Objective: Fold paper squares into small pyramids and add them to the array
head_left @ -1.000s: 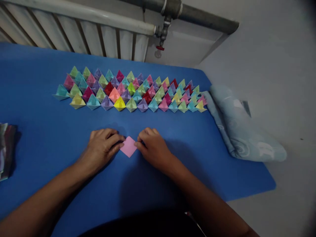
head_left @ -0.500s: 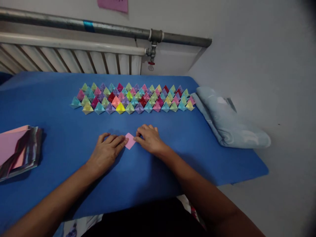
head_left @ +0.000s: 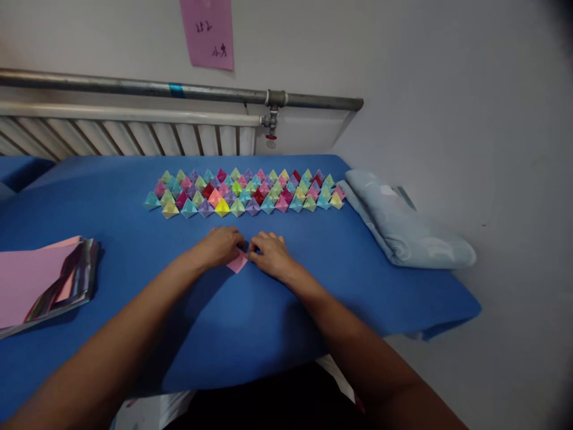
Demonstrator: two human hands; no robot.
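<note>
A small pink square of origami paper lies on the blue surface, turned cornerwise to me. My left hand covers its upper left part, with the fingers curled down onto its top corner. At the right corner, my right hand pinches the paper between thumb and index finger. Beyond both hands stand rows of small folded paper boats in many colours, packed close together. How the top of the pink paper is folded is hidden by my left fingers.
A stack of coloured paper lies at the left. At the right edge rests a folded light-blue blanket. A radiator and a metal pipe run along the wall behind, under a pink note.
My left hand has moved from the paper's left corner up over its top, fingers now curled. My right hand stays at the right corner. The head view has tilted up.
</note>
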